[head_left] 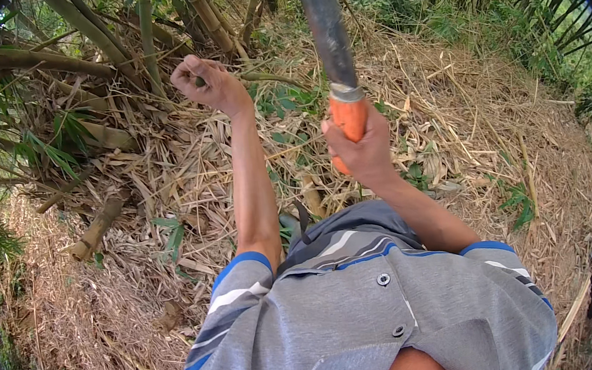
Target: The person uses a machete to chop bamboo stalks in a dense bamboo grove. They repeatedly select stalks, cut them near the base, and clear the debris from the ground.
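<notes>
– Grey striped shirt is lying nearest to the camera. What could be going wrong from here?

– To my judgement, the bare left hand could be getting cut, if the long knife is swinging sideways, because both are standing at nearly the same height in view. Also, dry leaves could be sliding underfoot and spoiling the balance.

– And how are the hands holding?

– Right hand is gripping the orange handle, fingers wrapped around; the knife is pointing away from the shirt. Left fingers are curling into a loose ring near bamboo stems; whether they are pinching anything, I cannot tell.
</notes>
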